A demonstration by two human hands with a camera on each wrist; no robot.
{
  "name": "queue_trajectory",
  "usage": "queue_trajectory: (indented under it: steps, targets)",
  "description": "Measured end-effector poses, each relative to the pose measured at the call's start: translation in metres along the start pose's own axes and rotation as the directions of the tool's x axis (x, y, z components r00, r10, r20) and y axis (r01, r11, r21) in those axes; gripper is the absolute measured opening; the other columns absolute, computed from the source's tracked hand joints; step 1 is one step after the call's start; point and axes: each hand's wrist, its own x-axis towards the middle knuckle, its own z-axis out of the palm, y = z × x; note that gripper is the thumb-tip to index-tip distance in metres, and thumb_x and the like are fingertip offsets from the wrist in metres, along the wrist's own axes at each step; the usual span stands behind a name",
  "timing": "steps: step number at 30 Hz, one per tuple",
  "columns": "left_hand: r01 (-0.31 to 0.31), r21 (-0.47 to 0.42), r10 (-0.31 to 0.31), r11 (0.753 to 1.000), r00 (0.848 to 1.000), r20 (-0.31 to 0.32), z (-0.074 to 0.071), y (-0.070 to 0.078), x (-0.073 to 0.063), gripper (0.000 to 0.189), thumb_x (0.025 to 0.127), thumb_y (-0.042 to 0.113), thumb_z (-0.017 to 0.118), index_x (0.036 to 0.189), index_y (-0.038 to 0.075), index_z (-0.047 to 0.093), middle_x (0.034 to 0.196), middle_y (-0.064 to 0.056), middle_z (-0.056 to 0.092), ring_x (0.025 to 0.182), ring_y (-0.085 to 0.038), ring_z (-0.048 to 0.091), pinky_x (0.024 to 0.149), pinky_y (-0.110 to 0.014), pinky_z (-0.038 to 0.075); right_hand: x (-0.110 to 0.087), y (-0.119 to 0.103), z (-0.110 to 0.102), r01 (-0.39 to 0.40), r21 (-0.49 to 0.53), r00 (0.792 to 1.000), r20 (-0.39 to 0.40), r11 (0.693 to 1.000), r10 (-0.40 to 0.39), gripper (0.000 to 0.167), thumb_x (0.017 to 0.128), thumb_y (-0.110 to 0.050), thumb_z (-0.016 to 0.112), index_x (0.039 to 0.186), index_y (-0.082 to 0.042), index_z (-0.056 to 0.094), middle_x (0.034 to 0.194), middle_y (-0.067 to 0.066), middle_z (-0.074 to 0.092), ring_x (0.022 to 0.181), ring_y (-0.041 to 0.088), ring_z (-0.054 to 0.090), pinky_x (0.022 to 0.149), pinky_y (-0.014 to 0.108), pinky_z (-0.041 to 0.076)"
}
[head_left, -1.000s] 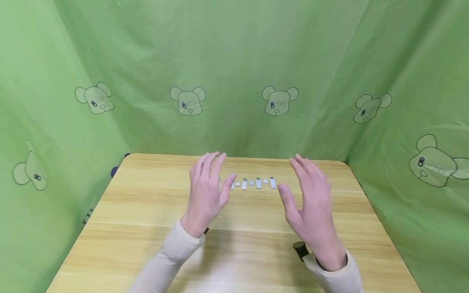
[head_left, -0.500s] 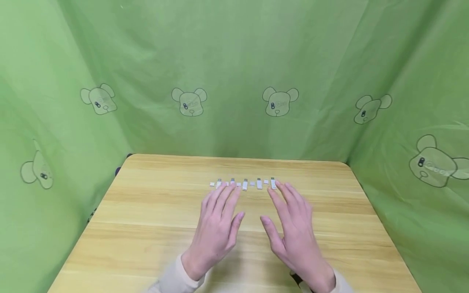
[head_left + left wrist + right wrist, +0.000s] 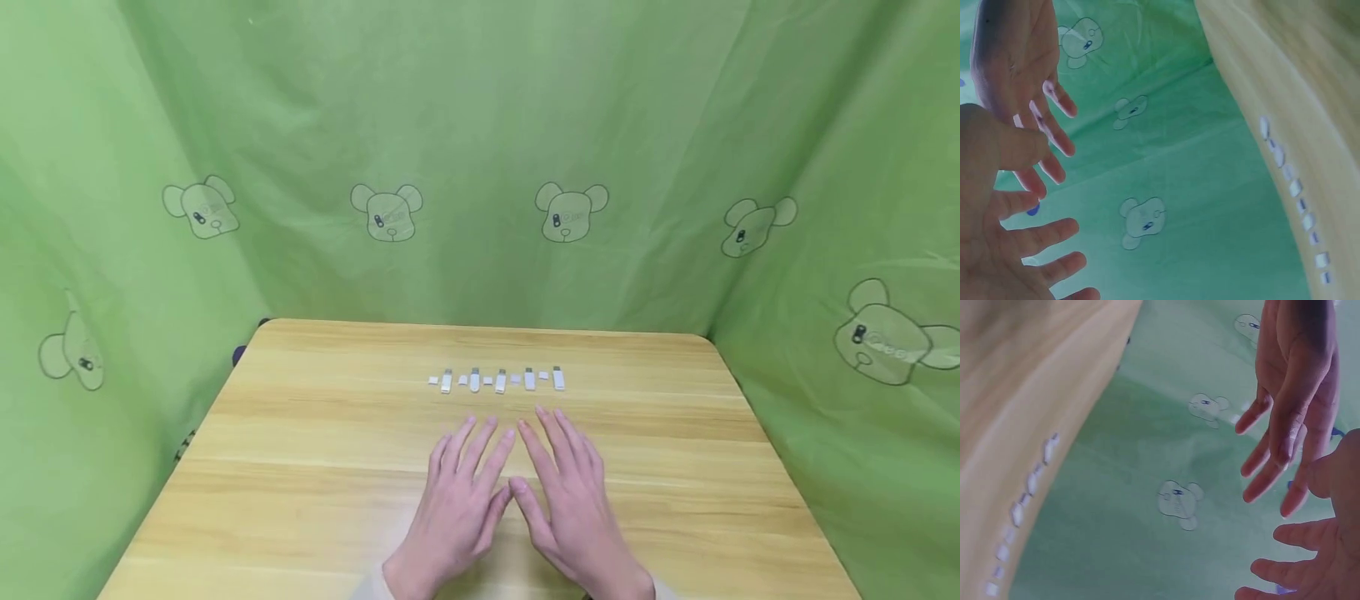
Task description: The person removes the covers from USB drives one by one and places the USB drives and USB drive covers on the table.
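Several white USB flash drives (image 3: 500, 382) lie in a row across the far part of the table (image 3: 337, 483), metal plugs pointing away from me. Small white caps (image 3: 432, 380) alternate with them in the same row. My left hand (image 3: 453, 508) hovers over the table on the near side of the row, fingers spread and holding nothing. Close beside it is my right hand (image 3: 573, 508), also spread and holding nothing. The thumbs nearly meet; whether they touch I cannot tell. In the left wrist view the row of drives (image 3: 1295, 187) appears at the right, away from both hands.
A green curtain (image 3: 480, 108) printed with mouse-like heads surrounds the table at the back and both sides. Beyond the table's left edge, a dark purple object (image 3: 238, 355) partly shows.
Both hands have drawn back toward me and come closer together. The left part of the row, covered by my left hand before, now shows fully. The drives and caps have not moved.
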Motion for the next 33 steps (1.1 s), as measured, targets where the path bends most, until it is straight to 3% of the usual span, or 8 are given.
queue_trajectory:
  steps: [5, 10, 14, 18, 23, 33]
  targets:
    - [0.03, 0.007, -0.03, 1.0, 0.998, 0.049, 0.012, 0.003, -0.009, 0.066, 0.098, 0.04, 0.054, 0.156, 0.014, 0.037, 0.153, -0.014, 0.05, 0.143, -0.037, 0.044, 0.107, -0.057, 0.045, -0.009, 0.004, 0.013, -0.029, -0.025, 0.999, 0.026, 0.999, 0.029, 0.055, 0.107, -0.039, 0.041, 0.153, -0.009, 0.042, 0.161, 0.022, 0.037, 0.148, 0.044, 0.031, 0.124, 0.053, 0.015]
    - [0.066, 0.028, -0.068, 0.997, 0.996, 0.065, 0.022, 0.005, -0.021, 0.063, 0.099, 0.041, 0.055, 0.154, 0.015, 0.041, 0.152, -0.014, 0.051, 0.142, -0.037, 0.046, 0.106, -0.058, 0.046, -0.016, 0.009, 0.023, -0.046, -0.047, 0.999, 0.023, 0.998, 0.047, 0.053, 0.106, -0.035, 0.043, 0.151, -0.008, 0.045, 0.157, 0.026, 0.041, 0.143, 0.048, 0.034, 0.112, 0.066, 0.026]
    - [0.119, 0.019, -0.12, 0.993, 0.99, 0.068, 0.029, 0.001, -0.026, 0.064, 0.096, 0.037, 0.063, 0.152, 0.015, 0.043, 0.153, -0.015, 0.05, 0.142, -0.037, 0.045, 0.107, -0.059, 0.044, -0.02, 0.016, 0.028, -0.101, -0.061, 0.994, 0.042, 0.993, 0.103, 0.055, 0.103, -0.032, 0.048, 0.152, -0.009, 0.044, 0.156, 0.027, 0.041, 0.143, 0.05, 0.034, 0.108, 0.072, 0.027]
    - [0.201, 0.012, -0.202, 0.979, 0.975, 0.091, 0.036, -0.006, -0.034, 0.067, 0.094, 0.036, 0.067, 0.154, 0.016, 0.042, 0.154, -0.016, 0.049, 0.144, -0.038, 0.042, 0.109, -0.061, 0.041, -0.025, 0.026, 0.032, -0.178, -0.074, 0.979, 0.084, 0.981, 0.184, 0.059, 0.098, -0.027, 0.056, 0.153, -0.009, 0.042, 0.158, 0.028, 0.037, 0.146, 0.05, 0.029, 0.11, 0.074, 0.024]
    - [0.295, 0.041, -0.298, 0.955, 0.948, 0.113, 0.044, -0.018, -0.047, 0.068, 0.095, 0.036, 0.066, 0.155, 0.016, 0.04, 0.155, -0.017, 0.047, 0.145, -0.039, 0.039, 0.11, -0.064, 0.038, -0.031, 0.039, 0.034, -0.265, -0.088, 0.955, 0.112, 0.96, 0.274, 0.058, 0.099, -0.025, 0.057, 0.152, -0.007, 0.042, 0.158, 0.029, 0.035, 0.146, 0.051, 0.026, 0.112, 0.073, 0.021]
    - [0.386, 0.056, -0.39, 0.921, 0.916, 0.095, 0.051, -0.037, -0.055, 0.067, 0.094, 0.033, 0.067, 0.152, 0.011, 0.042, 0.153, -0.023, 0.047, 0.142, -0.046, 0.04, 0.107, -0.07, 0.039, -0.035, 0.065, 0.03, -0.368, -0.113, 0.917, 0.118, 0.923, 0.38, 0.054, 0.104, -0.027, 0.051, 0.151, -0.005, 0.042, 0.159, 0.028, 0.034, 0.146, 0.052, 0.025, 0.112, 0.075, 0.019]
